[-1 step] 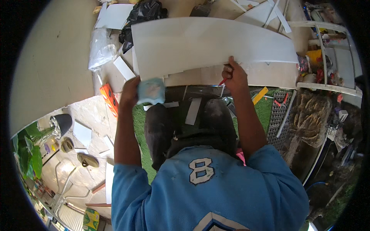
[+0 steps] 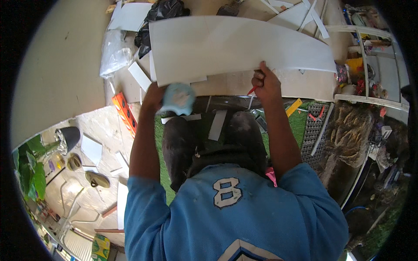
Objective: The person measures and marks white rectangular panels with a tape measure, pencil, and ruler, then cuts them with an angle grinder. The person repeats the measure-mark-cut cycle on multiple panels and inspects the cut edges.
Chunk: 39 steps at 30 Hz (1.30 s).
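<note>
A long white panel (image 2: 235, 48) with a curved far edge lies across in front of me. At its near left corner, my left hand (image 2: 153, 96) is closed on a light blue patterned piece (image 2: 177, 99), blurred by motion; its exact kind cannot be made out. My right hand (image 2: 267, 85) is closed around a slim red pen-like tool (image 2: 252, 89). One finger points up to the panel's near edge. Below, a narrow white strip (image 2: 217, 125) lies between my knees.
A black plastic bag (image 2: 159, 21), clear plastic wrap (image 2: 115, 56) and white offcuts lie at the far left. An orange power strip (image 2: 124, 114) is left of my left arm. To the right are a yellow ruler-like strip (image 2: 294, 107) and a white-framed rack (image 2: 370, 65).
My left hand has moved a little to the right, and the light blue piece has shifted right and turned with it. My right hand stays nearly in place.
</note>
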Available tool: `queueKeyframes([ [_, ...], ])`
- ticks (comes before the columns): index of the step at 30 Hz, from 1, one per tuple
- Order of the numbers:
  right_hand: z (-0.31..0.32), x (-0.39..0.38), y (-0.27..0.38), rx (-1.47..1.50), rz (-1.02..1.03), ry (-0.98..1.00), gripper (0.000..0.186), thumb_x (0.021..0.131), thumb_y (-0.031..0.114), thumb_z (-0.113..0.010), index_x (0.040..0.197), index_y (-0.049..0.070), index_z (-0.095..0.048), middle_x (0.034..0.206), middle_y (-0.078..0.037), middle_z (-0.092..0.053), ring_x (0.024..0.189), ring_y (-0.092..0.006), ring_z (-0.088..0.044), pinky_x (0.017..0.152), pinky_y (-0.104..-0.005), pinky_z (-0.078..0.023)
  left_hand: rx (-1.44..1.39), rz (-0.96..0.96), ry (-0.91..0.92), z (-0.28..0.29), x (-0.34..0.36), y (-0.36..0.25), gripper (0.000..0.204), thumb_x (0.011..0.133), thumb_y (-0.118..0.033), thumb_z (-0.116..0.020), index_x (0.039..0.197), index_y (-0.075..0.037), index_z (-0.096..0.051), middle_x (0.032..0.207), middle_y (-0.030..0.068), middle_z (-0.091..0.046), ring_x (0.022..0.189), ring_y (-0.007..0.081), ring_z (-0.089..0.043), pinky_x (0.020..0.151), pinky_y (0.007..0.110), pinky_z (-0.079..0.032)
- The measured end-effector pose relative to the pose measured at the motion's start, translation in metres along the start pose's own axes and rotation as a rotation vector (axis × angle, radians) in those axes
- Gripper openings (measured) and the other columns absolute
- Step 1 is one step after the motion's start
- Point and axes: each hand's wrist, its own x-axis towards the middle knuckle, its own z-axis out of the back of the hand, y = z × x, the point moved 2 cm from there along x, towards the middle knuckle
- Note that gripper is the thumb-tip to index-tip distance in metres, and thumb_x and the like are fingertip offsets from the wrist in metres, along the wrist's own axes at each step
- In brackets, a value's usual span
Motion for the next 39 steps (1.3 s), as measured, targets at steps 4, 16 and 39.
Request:
queueKeyframes([
  [4, -0.022, -0.003, 0.018, 0.004, -0.007, 0.014, 0.021, 0.106, 0.024, -0.076, 0.097, 0.014, -0.059, 0.078, 0.003, -0.050, 0.061, -0.0080, -0.047, 0.048, -0.0234, -0.034, 0.688, -0.406, 0.283, -0.121, 0.116, -0.017, 0.042, 0.100, -0.034, -0.073, 0.126, -0.002, -0.071, 0.110, 0.0178, -0.076, 0.100, 0.0324, -0.073, 0.090, 0.049, -0.060],
  [16, 0.025, -0.030, 0.004, -0.092, -0.039, -0.054, 0.020, 0.107, 0.022, -0.074, 0.099, 0.015, -0.057, 0.078, 0.003, -0.051, 0.061, -0.0085, -0.049, 0.046, -0.0236, -0.033, 0.854, -0.433, -0.445, -0.126, 0.098, 0.039, 0.049, 0.097, -0.035, -0.076, 0.134, -0.003, -0.068, 0.122, 0.0202, -0.072, 0.115, 0.0376, -0.068, 0.101, 0.052, -0.055],
  [39, 0.127, -0.011, -0.057, -0.230, -0.032, 0.296, 0.012, 0.103, 0.018, -0.077, 0.105, 0.011, -0.068, 0.075, 0.002, -0.060, 0.057, -0.0105, -0.051, 0.053, -0.0319, -0.040, 0.077, -0.094, -0.394, -0.050, -0.071, -0.011, 0.067, 0.113, -0.051, -0.055, 0.148, 0.006, -0.057, 0.142, 0.0224, -0.067, 0.127, 0.0308, -0.065, 0.109, 0.048, -0.054],
])
